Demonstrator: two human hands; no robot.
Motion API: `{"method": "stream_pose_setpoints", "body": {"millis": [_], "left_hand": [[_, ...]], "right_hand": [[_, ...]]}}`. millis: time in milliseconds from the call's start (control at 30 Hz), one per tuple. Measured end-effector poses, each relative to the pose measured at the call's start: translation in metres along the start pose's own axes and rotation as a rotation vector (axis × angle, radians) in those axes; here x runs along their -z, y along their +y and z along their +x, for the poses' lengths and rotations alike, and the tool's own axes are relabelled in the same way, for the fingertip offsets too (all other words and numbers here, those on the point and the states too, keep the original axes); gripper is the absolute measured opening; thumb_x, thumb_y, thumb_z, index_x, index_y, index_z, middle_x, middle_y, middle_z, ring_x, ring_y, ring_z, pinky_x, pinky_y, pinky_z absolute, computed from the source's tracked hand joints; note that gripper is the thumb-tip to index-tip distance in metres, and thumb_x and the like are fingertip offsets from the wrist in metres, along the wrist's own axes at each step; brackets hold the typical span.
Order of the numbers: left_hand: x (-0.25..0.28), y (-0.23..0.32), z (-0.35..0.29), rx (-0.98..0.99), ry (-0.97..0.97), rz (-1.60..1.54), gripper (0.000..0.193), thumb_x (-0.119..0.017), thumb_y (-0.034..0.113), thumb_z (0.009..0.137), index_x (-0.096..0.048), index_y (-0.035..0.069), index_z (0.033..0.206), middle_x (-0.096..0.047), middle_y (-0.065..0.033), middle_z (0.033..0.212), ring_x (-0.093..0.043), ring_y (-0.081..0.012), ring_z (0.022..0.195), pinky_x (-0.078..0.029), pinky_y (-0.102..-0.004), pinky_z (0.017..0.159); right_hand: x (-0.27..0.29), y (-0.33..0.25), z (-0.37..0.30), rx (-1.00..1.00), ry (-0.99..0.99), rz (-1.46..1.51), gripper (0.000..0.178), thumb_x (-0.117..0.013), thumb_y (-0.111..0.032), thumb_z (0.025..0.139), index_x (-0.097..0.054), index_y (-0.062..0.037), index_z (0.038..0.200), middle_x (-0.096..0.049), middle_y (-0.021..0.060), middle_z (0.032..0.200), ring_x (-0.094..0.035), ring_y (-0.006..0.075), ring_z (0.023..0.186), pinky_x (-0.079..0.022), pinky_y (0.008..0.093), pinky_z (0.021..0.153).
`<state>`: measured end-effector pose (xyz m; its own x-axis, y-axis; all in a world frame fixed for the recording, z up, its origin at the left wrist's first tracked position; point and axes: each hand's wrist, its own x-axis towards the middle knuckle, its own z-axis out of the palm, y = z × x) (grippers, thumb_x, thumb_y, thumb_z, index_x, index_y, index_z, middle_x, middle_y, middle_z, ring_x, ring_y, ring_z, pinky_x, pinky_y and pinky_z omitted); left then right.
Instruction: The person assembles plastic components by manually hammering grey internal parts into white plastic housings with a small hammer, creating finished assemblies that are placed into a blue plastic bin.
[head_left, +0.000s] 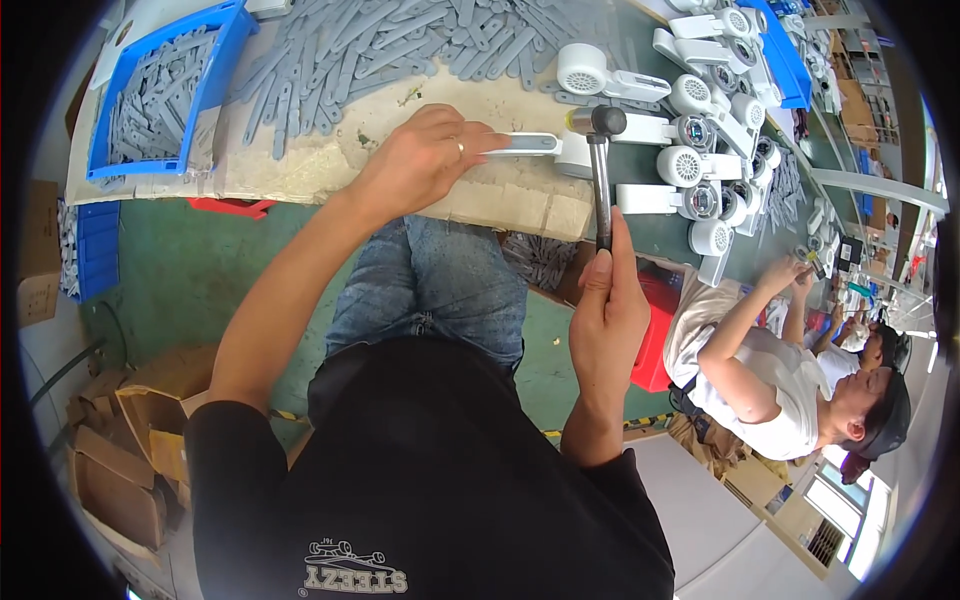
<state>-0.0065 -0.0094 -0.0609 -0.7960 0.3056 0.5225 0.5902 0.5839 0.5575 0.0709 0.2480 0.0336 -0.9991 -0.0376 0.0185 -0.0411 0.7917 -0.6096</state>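
My left hand (425, 155) is closed on the end of a white fan-like device (530, 145) at the table's front edge. A grey strip is set along the device's handle, and its round head lies partly behind the hammer. My right hand (610, 315) grips the dark handle of a hammer (601, 185). The hammer stands with its head up, just over the device's head. One face of the hammer head looks yellowish, the other dark. Whether it touches the device I cannot tell.
Many grey strips (400, 50) are heaped at the back. A blue bin (99, 150) of strips stands at the left. White fan-like devices (682, 165) crowd the right side. Beyond a red bin (655, 345), a co-worker (760, 395) works at the right.
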Motion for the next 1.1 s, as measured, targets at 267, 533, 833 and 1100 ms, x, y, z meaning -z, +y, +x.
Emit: {"method": "stream_pose_setpoints", "body": {"millis": [267,533,833,1100], "left_hand": [[0.001,-0.002,0.004,0.000,0.020,0.042,0.030,-0.071,0.011,0.090,-0.076,0.014,0.119,-0.074,-0.0079,0.103,-0.065,-0.0290,0.092,-0.055,-0.0399,0.086],[0.002,0.003,0.004,0.036,-0.001,0.033,0.039,-0.076,0.005,0.085,-0.075,0.013,0.123,-0.074,-0.0090,0.108,-0.067,-0.0308,0.099,-0.056,-0.0395,0.092],[0.001,0.010,-0.004,0.120,-0.013,-0.007,0.051,-0.076,0.008,0.086,-0.066,0.014,0.136,-0.074,-0.0082,0.110,-0.066,-0.0322,0.104,-0.055,-0.0406,0.093],[-0.005,0.015,-0.004,0.419,-0.004,-0.195,0.086,-0.078,0.011,0.088,-0.031,0.019,0.160,-0.076,-0.0042,0.116,-0.060,-0.0315,0.120,-0.053,-0.0406,0.101]], "right_hand": [[-0.009,0.002,-0.007,0.046,0.159,0.115,0.042,-0.049,-0.010,0.107,-0.051,-0.0015,0.148,-0.059,0.0114,0.091,-0.057,0.0180,0.076,-0.045,0.0316,0.066],[-0.006,0.001,-0.005,0.084,0.184,0.130,0.044,-0.054,-0.007,0.103,-0.053,-0.0053,0.147,-0.068,0.0199,0.097,-0.066,0.0372,0.077,-0.052,0.0440,0.065],[-0.001,0.000,-0.014,0.122,0.096,-0.003,0.046,-0.055,-0.003,0.100,-0.053,-0.0020,0.147,-0.070,0.0216,0.100,-0.069,0.0350,0.081,-0.053,0.0395,0.069],[-0.015,0.007,-0.007,0.262,0.037,-0.103,0.049,-0.059,-0.007,0.099,-0.054,-0.0092,0.147,-0.064,0.0141,0.083,-0.062,0.0335,0.065,-0.049,0.0428,0.058]]}}
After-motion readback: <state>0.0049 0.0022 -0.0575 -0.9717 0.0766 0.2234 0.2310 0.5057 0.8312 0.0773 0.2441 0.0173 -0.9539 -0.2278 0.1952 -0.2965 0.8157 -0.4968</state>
